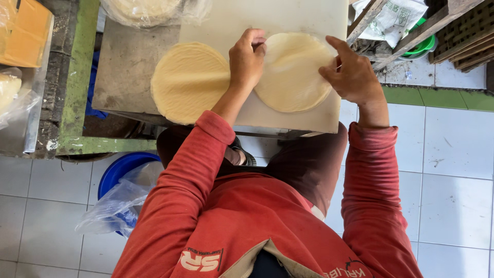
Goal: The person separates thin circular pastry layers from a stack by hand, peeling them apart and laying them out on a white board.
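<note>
Two thin round pale dough sheets lie on a white board. My left hand rests between them, its fingertips on the left edge of the right sheet. My right hand touches that same sheet's right edge with its fingers spread. The left sheet is yellower and overhangs the board onto a grey metal surface. I cannot tell whether either hand pinches the sheet or only presses on it.
A bag of more round sheets sits at the top. A green frame runs down the left. A blue bucket with a clear plastic bag stands on the white tiled floor. Wooden crates and a green bowl sit at top right.
</note>
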